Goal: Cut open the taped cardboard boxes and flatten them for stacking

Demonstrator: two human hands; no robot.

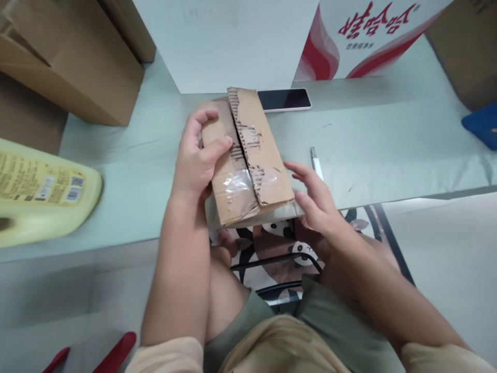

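- Head view: gripping a cardboard box [274, 160] at its left side with the left hand [194, 163], fingers [199, 118] curled around the edge and thumb [217, 148] pressed on top
- Holding nothing in the right hand [316, 199], with fingers spread loosely just beside the box's near right corner; cannot tell whether touching it
- Showing the box at the near edge of the pale tabletop [388, 145], between both hands, with a ragged corrugated seam along its upper face and clear tape [237, 181] near its closer end; cannot tell whether resting or lifted
- Partly hiding a phone [287, 98] behind the box, in front of a white carton [236, 46] with red markings
- Showing a slim metallic tool [316, 163] just beyond the right hand
- Farther left, showing a yellow bottle [50, 194] near brown cartons [97, 67]
- At the far right, showing a blue object [483, 127], cut off by the frame
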